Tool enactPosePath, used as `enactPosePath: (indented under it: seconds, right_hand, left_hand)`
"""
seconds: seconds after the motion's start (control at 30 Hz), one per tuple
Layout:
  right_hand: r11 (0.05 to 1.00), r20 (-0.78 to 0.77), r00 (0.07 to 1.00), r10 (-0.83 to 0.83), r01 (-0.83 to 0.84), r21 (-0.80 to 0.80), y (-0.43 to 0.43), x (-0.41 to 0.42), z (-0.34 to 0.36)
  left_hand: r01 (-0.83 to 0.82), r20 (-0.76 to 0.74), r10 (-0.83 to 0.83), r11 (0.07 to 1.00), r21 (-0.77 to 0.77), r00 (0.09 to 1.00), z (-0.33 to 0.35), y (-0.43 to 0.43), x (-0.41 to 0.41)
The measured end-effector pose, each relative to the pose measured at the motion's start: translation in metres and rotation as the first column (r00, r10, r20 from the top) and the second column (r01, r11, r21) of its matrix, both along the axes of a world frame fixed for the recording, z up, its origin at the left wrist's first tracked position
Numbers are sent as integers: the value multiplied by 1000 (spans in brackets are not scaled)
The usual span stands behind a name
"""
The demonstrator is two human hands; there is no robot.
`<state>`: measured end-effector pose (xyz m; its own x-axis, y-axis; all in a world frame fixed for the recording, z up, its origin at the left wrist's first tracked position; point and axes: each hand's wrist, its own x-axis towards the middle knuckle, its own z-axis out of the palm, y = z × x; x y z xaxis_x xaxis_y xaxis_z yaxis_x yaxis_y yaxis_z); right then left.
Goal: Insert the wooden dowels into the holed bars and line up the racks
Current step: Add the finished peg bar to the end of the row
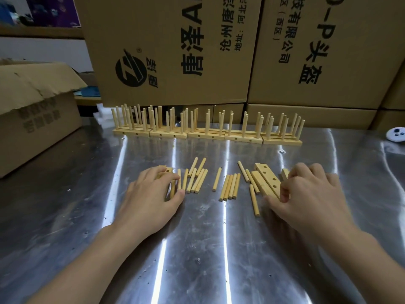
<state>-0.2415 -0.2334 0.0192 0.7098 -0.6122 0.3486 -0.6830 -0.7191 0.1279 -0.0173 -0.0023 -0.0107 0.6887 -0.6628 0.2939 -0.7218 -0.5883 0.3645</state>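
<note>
Work surface: a scratched steel counter (197, 249) that reflects long strips of overhead light.

Back of the counter: five finished racks (208, 131) stand in one row, end to end and touching. Each has upright dowels set in a holed base.

Centre of the counter: loose dowels (230, 189) lie flat in several groups between the two hands. One group fans out just beside the left hand. Four lie side by side in the middle, with a single dowel between these two groups. Others lie next to the right hand.

Left hand (151, 194): palm down, fingers bent over the end of a left bar (167, 170) and a few dowels, thumb spread out to the side on the counter. Whether it grips anything cannot be told.

Right hand (313, 194): fingers curled over the near end of a holed bar (268, 178), thumb against its near side, holding it. This bar lies flat at a slant with its holes facing up. A plain strip lies along its left edge.

Surroundings: large cardboard boxes (175, 51) with black printed characters are stacked directly behind the racks. An open box (32, 119) with a torn flap sits at the left edge of the counter. A small white round object (395, 133) lies at the far right.
</note>
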Motion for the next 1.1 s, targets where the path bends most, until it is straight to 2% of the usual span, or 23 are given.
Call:
enactPosePath:
  seconds: [0.17, 0.33, 0.43, 0.57, 0.7, 0.77, 0.83, 0.9, 0.97, 1.03, 1.1]
  right_hand:
    - [1000, -14, 1000, -2, 2, 25, -2, -5, 1]
    - [998, -14, 1000, 2, -1, 65, 1, -4, 3]
    - [997, 43, 999, 5, -9, 80, 3, -3, 4]
    - [989, 177, 984, 0, -27, 148, 6, -3, 8]
    - [988, 357, 933, 46, -95, 122, 11, -5, 12]
    - [972, 483, 867, 121, -201, 118, 19, -2, 13]
    - [923, 632, 747, 204, -363, 131, 30, 4, 11]
    - [850, 723, 643, 254, -505, 151, 45, 9, 7]
    - [805, 738, 600, 308, -578, 134, 59, 14, 0]
    - [786, 721, 584, 374, -612, 89, 70, 18, -8]
    - [762, 716, 569, 405, -643, 80, 76, 19, -12]
  left_hand:
    - [20, 10, -19, 995, -101, 1000, 3, 0, -5]
    - [30, 24, -27, 991, -130, 999, 5, -1, -8]
    - [38, 38, -32, 985, -171, 999, 6, -2, -11]
    - [61, 48, -51, 969, -239, 998, 9, -3, -15]
    - [125, 100, -95, 926, -356, 990, 12, -3, -22]
    - [154, 82, -131, 887, -435, 988, 15, -4, -30]
    - [160, -40, -214, 830, -534, 976, 19, -7, -39]
    - [134, -252, -351, 782, -609, 902, 21, -11, -48]
    - [122, -431, -512, 737, -665, 743, 22, -16, -57]
    - [77, -512, -606, 688, -722, 609, 23, -19, -62]
    - [25, -538, -633, 660, -751, 556, 22, -19, -63]
